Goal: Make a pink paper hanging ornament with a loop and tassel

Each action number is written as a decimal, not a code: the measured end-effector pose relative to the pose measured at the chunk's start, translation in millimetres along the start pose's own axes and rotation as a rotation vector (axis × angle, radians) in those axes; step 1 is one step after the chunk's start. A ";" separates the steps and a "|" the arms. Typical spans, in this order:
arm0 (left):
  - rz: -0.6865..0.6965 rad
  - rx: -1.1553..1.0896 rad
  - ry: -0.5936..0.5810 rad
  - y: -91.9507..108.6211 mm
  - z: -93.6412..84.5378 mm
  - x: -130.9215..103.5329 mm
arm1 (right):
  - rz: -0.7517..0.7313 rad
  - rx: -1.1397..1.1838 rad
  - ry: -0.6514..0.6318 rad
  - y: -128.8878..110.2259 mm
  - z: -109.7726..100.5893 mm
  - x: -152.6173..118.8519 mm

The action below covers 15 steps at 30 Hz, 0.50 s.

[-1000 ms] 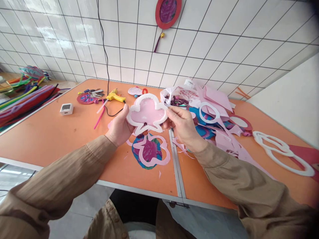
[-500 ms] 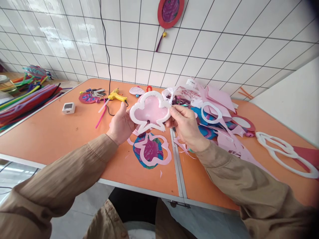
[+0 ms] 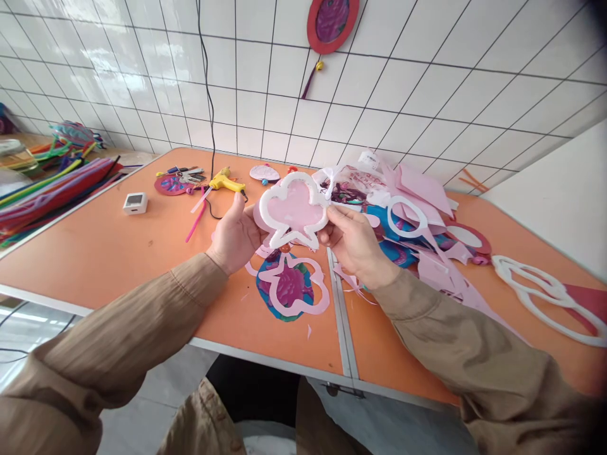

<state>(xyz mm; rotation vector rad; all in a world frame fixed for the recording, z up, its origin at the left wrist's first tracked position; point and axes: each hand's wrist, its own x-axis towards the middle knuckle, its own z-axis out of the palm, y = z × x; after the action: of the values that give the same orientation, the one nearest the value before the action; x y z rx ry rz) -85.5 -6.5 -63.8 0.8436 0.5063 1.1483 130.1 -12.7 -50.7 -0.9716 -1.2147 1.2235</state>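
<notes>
Above the middle of the table, both hands hold a white flower-shaped foam frame (image 3: 265, 213) with pointed tips at its bottom, against a pink panel (image 3: 296, 205). My left hand (image 3: 236, 239) closes on the left edge, its thumb pointing up; a strip of pink shows past the white rim there. On the right edge, my right hand (image 3: 356, 245) pinches with thumb and fingers. Below them, a pink cut-out outline (image 3: 323, 296) of similar shape rests on a round blue and purple floral cloth (image 3: 290, 285).
A yellow glue gun (image 3: 226, 182) lies behind my left hand, near a small white box (image 3: 135, 203). To the right are pink scraps (image 3: 439, 268), a white ring (image 3: 421, 218) and white foam outlines (image 3: 535, 297). Pipe cleaners (image 3: 61, 183) fill the far left.
The held frame has turned a little and shifted slightly right in view. More pink shows along its left edge. Both hands keep their hold; the whole view has shifted slightly.
</notes>
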 end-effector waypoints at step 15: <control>0.035 0.063 -0.017 -0.2 3.0 -2.8 | -0.173 -0.183 0.034 -3.1 0.9 -5.6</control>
<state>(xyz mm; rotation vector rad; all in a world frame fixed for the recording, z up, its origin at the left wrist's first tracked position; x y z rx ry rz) -84.2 -10.1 -62.4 0.9188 0.5173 1.1610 130.0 -18.7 -48.3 -0.9945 -1.3716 0.9693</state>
